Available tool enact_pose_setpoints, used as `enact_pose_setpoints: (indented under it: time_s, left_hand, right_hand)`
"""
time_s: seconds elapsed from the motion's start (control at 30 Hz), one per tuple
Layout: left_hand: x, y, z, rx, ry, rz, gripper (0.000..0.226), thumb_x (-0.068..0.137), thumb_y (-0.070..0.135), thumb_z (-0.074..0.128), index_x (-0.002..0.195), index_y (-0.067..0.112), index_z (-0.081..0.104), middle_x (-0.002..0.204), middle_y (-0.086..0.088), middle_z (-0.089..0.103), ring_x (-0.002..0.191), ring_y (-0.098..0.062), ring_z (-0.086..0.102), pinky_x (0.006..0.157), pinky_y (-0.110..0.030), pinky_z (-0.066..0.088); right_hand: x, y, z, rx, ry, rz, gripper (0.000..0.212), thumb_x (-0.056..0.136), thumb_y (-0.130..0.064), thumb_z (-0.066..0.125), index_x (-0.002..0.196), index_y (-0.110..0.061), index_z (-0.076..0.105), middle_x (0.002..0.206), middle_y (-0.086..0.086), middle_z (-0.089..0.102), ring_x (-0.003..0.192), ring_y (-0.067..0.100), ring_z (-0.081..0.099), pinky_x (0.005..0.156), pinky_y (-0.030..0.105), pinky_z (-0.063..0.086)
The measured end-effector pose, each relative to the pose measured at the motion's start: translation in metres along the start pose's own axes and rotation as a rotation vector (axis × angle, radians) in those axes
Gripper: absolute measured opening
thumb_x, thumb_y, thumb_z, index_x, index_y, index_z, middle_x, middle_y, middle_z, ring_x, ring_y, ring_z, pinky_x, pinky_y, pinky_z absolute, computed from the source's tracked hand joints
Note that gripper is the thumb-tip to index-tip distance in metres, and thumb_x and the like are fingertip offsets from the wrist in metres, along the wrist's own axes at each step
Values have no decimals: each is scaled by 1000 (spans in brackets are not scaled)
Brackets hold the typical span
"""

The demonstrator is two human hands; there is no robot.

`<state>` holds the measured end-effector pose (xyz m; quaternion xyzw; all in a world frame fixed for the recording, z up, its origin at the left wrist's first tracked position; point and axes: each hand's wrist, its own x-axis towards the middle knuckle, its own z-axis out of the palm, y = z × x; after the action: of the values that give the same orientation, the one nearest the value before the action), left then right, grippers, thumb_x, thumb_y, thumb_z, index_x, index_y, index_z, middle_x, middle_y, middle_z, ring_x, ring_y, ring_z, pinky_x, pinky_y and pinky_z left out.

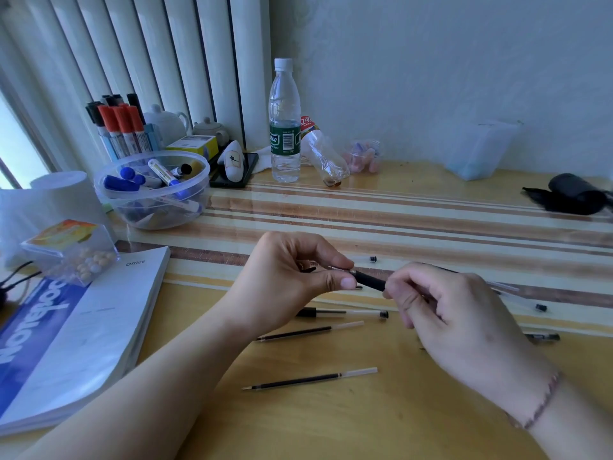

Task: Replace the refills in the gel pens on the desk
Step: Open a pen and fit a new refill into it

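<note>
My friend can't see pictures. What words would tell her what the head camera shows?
Two hands hold a black gel pen above a wooden desk: the left hand pinches its tip end, the right hand grips its barrel. Two loose refills and more pens lie on the desk below. A bowl of markers, a water bottle and a book sit to the left.

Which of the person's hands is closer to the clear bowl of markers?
Left. The left hand is just in front of the bowl and slightly to its right; the right hand is further right, holding the pen with the left.
</note>
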<state>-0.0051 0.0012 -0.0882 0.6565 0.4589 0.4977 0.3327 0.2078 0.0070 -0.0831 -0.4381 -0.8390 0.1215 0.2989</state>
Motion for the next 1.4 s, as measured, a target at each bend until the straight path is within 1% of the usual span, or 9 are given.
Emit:
enact_pose_setpoints:
  time_s: [0.2,0.43,0.53,0.63,0.8,0.9,1.1,1.23,1.4]
  left_hand:
    - [1,1,-7,29,-147,-107,29,82,37,73,105,21,67,76,-2,56,66,-13,49,63,-26,41]
    - [-1,-3,-3,337,-137,53,19,91,37,61,90,22,72,77,13,63,74,-3,58,66,-19,42]
    - [0,-10,-2,479,-87,101,20,90,39,61,89,24,75,76,14,62,75,-8,59,67,-31,49]
    - [-1,-12,0,561,-46,172,23,86,42,59,83,25,75,67,19,55,65,-6,53,59,-33,48]
    - [-3,-6,2,564,-60,266,25,89,41,59,83,23,74,68,21,55,65,-7,57,56,-30,47]
    - [-5,-2,2,532,-94,149,20,90,42,60,84,26,70,62,19,55,60,0,52,55,-15,36]
    - [-2,-5,-12,296,-238,-124,33,96,10,37,122,30,39,98,10,69,80,-20,56,76,-31,45]
    - [-1,-5,-10,204,-237,-157,32,95,1,54,118,22,52,102,8,75,98,-6,66,87,-26,51]
    - [2,-5,-8,55,-180,-142,17,90,-3,62,106,1,65,95,-8,77,84,-4,71,76,-21,56]
  right_hand:
    - [4,5,-6,17,126,32,5,81,-35,65,82,-33,61,67,-20,62,66,1,58,50,13,39]
    - [1,0,-5,-85,62,3,16,74,-28,76,83,-32,64,61,-35,52,69,-21,49,56,0,35]
    - [1,-1,-5,-117,52,0,9,76,-34,72,81,-33,65,67,-29,60,65,-14,52,52,7,36]
    - [1,1,-2,-108,55,27,5,78,-37,67,77,-32,67,48,-28,53,57,-3,55,45,8,31]
    - [0,5,-5,-94,28,48,17,85,-37,57,76,-31,70,44,-24,51,47,-2,50,50,9,38]
    - [0,4,-8,-138,4,51,16,86,-40,55,79,-34,67,48,-25,54,51,0,53,44,16,39]
    - [5,9,-15,-55,188,91,11,78,-24,72,85,-31,68,82,-22,66,83,9,63,69,31,52]
    - [6,10,-16,-96,155,95,14,77,-22,74,85,-31,67,83,-29,58,84,8,56,69,22,43]
    - [5,10,-15,-87,116,78,15,76,-21,75,83,-32,67,82,-26,62,84,8,60,73,29,48]
